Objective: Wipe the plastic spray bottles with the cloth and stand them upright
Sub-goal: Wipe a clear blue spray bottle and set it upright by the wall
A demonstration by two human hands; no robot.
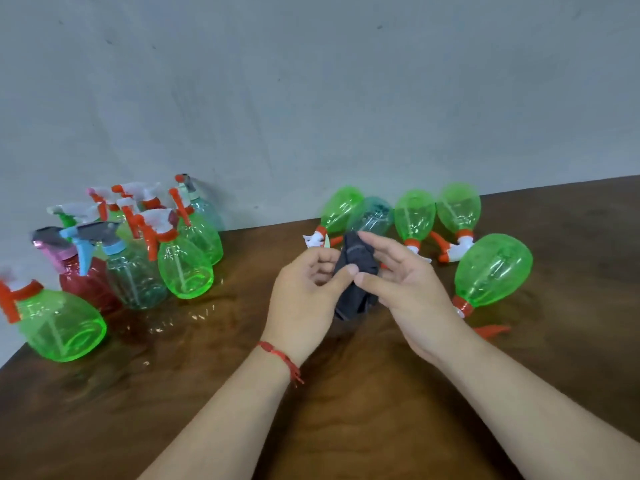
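Note:
A dark grey cloth [356, 271] is bunched between my two hands over the middle of the table. My left hand [304, 299] grips its left side, thumb on top. My right hand [405, 285] pinches its right side with thumb and fingers. Several green spray bottles lie on their sides behind and right of my hands, among them a large green one [493, 270] at the right and a teal one [372, 214] just behind the cloth. At the left, several bottles stand upright in a cluster, including a green one [185, 266] with an orange trigger and a red one [88, 282].
The brown wooden table [346, 393] meets a pale grey wall [311, 98] at the back. One more upright green bottle [62, 327] stands near the table's left edge. Wet glints show on the wood in front of the upright cluster.

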